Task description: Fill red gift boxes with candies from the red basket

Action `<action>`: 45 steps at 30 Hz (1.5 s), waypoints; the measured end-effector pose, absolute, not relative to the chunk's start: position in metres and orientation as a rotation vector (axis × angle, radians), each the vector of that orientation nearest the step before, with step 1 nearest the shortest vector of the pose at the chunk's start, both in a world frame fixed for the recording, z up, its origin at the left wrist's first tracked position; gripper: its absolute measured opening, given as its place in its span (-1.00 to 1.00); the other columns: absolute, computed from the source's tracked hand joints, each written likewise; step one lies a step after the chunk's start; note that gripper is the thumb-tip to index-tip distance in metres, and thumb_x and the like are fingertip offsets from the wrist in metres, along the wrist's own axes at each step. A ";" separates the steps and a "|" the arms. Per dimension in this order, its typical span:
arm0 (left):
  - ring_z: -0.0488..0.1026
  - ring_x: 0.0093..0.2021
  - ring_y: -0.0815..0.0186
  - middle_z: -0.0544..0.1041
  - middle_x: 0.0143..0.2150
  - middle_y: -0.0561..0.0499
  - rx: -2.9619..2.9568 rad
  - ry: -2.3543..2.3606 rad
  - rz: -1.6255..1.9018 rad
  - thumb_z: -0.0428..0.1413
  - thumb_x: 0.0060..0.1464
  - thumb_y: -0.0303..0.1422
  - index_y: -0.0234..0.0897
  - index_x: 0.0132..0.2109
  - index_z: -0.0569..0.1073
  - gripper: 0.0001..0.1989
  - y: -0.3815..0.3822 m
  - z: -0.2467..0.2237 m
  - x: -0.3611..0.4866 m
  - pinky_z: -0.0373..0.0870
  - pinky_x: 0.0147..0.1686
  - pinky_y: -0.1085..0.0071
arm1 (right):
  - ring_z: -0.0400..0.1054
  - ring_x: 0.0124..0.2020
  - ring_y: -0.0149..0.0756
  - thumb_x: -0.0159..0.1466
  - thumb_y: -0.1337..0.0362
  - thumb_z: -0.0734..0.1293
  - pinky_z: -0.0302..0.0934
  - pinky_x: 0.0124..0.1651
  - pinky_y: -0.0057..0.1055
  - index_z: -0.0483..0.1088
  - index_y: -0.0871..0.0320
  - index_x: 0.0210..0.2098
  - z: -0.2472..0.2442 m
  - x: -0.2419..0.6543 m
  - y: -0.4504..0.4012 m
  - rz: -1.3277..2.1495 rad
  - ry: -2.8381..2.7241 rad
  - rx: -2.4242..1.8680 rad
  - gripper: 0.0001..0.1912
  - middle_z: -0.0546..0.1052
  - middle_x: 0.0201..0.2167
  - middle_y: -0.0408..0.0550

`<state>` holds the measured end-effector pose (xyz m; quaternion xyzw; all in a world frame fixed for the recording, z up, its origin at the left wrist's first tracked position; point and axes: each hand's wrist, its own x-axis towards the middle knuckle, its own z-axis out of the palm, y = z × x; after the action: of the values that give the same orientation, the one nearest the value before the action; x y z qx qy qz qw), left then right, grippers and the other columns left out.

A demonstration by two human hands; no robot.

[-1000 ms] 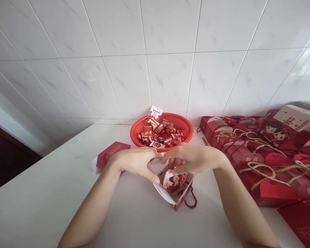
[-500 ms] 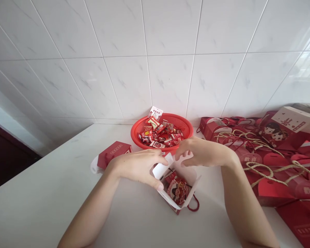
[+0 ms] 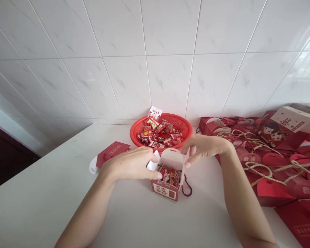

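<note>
A small red gift box [image 3: 165, 191] with a white inside stands upright on the table, its top flaps up. Red-wrapped sweets [image 3: 169, 176] lie inside it. My left hand [image 3: 134, 163] is at the box's left side, thumb on the near left edge and fingers by the white left flap, holding it. On the other side, my right hand [image 3: 205, 150] hovers at the right edge, fingers curved and thumb apart, nothing seen in its grasp. Whether its thumb touches the flap I cannot tell. A dark red cord handle [image 3: 188, 187] hangs on the box's right.
Behind the box, a red plastic basket [image 3: 135, 137] holds many wrapped sweets. Another red box [image 3: 111, 153] lies beyond my left wrist. Many red boxes with rope handles [image 3: 271, 160] crowd the right side. A tiled wall [image 3: 170, 82] closes off the back.
The gift box has gone from tilted to upright and turned, so its printed front shows. My left hand shifted slightly left with it; my right hand came down beside its right edge.
</note>
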<state>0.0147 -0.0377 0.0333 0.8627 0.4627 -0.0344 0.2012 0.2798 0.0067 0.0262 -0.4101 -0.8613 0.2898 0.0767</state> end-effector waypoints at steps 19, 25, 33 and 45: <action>0.52 -0.22 0.23 0.57 -0.21 0.01 2.209 1.044 -0.205 0.23 0.02 0.04 -0.22 -0.18 0.48 -0.58 -0.028 0.026 0.035 0.30 -0.35 0.44 | 0.35 -0.30 -0.25 0.12 0.12 0.50 0.00 -0.48 -0.42 0.41 0.19 -0.32 0.009 0.222 0.002 0.499 -2.913 -1.545 -0.69 0.50 -0.26 -0.01; 0.47 -0.24 0.18 0.53 -0.25 0.01 2.388 1.327 -0.192 0.21 0.04 -0.15 -0.22 -0.36 0.36 -0.74 -0.030 0.024 0.030 0.18 -0.40 0.38 | 0.31 -0.32 -0.32 0.16 0.34 0.40 -0.01 -0.46 -0.43 0.37 0.18 -0.37 0.020 0.232 -0.005 0.542 -2.884 -1.427 -0.90 0.48 -0.31 -0.08; 0.47 -0.07 0.09 0.42 0.03 -0.09 2.470 1.410 -0.161 0.26 -0.05 -0.22 -0.23 -0.12 0.43 -0.65 -0.032 0.018 0.038 0.25 -0.37 0.38 | 0.29 -0.44 -0.40 0.08 0.44 0.37 0.00 -0.47 -0.48 0.46 0.16 -0.36 0.019 0.236 -0.008 0.866 -2.934 -1.179 -0.88 0.48 -0.43 -0.16; 0.49 -0.06 0.15 0.46 -0.01 -0.02 2.371 1.224 -0.228 0.19 0.03 -0.29 -0.14 -0.11 0.58 -0.75 -0.029 0.018 0.035 0.29 -0.25 0.39 | 0.37 -0.38 -0.35 0.16 0.37 0.39 0.06 -0.42 -0.45 0.42 0.20 -0.47 0.029 0.250 -0.004 0.774 -2.805 -1.421 -0.91 0.53 -0.42 -0.10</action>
<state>0.0354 -0.0291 0.0185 0.8618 0.4447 -0.0828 0.2296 0.2497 -0.0042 0.0293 -0.4382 -0.8652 0.2388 -0.0484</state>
